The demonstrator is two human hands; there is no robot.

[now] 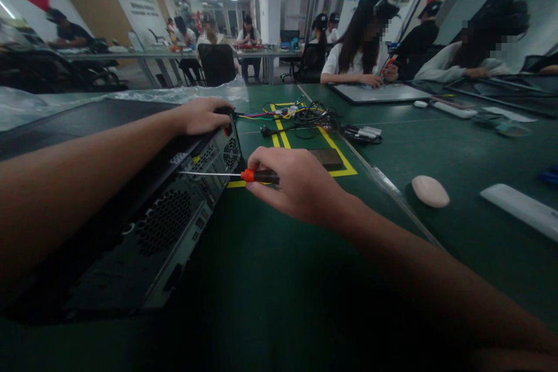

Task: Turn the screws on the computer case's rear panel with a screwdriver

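Note:
A black desktop computer case (100,122) lies on its side at the left, its metal back panel with a round-holed fan grille (168,218) facing me. My left hand (203,116) grips the case's far corner, the thumb over the rear edge and the other fingers partly hidden. In my right hand (296,183), a screwdriver (264,176) with an orange and black handle is held between thumb and fingers. Its long thin shaft points left, the tip at the upper part of the back panel. Whether the tip sits in a screw is too small to tell.
On the green table (261,279), a tangle of cables (314,116) lies beyond the case, near a dark block (326,158) and yellow tape. At right are a beige rounded object (430,191) and a white bar (521,206). Across the table, a person works over a flat panel (379,93).

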